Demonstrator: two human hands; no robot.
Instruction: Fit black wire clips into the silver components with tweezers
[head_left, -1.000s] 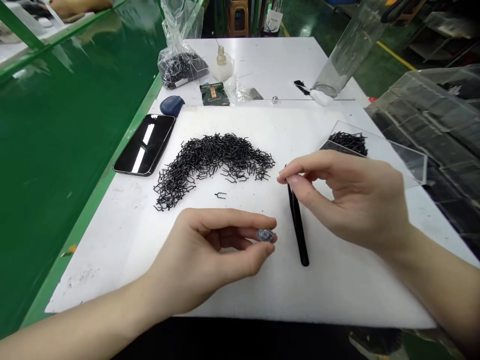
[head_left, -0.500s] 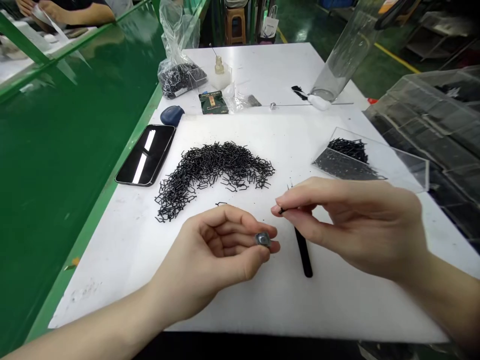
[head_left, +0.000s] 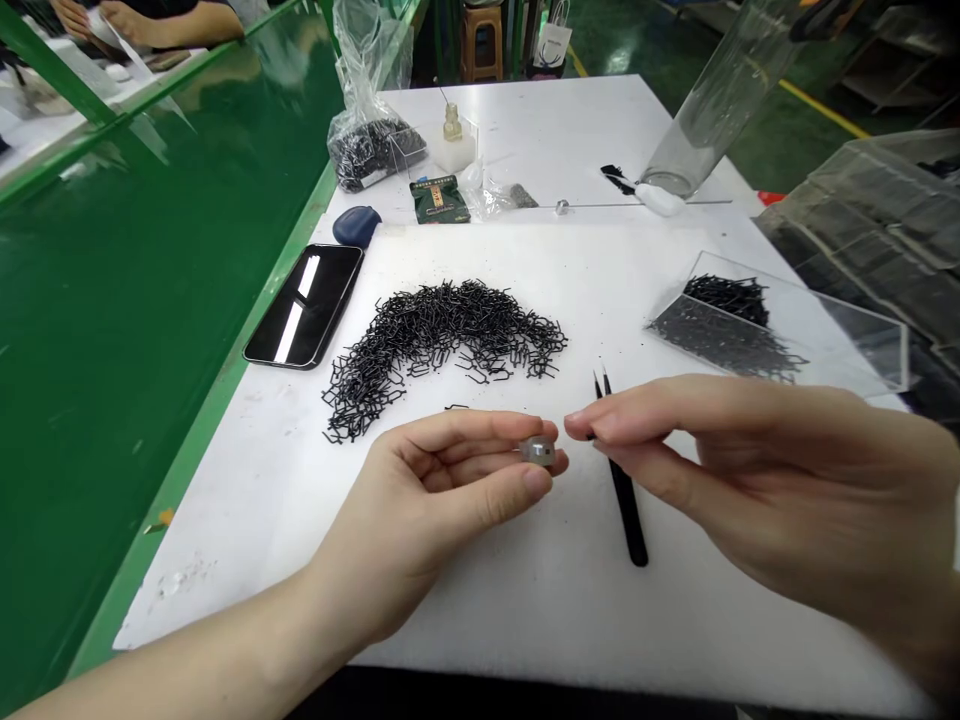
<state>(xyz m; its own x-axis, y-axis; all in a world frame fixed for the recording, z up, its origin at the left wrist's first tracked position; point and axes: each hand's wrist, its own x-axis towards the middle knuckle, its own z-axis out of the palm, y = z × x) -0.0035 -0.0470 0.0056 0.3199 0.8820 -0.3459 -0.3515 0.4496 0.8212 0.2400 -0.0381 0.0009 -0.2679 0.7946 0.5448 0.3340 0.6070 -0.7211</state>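
Left hand (head_left: pixel 427 490) has a little grey metal part (head_left: pixel 537 451) pinched in its fingertips, just beside the right hand (head_left: pixel 750 470), which is pinching black tweezers (head_left: pixel 627 510), tips up. Black wire clips (head_left: pixel 442 345) are piled just past them.

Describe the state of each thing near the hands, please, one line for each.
Left hand: pinching a small grey part between thumb and fingers.
Right hand: fingertips pinched together, beside the part.
Black tweezers: lying on the white sheet, tips apart.
Bent black wire pieces: loose arc-shaped heap.
Smartphone: face up, screen dark.
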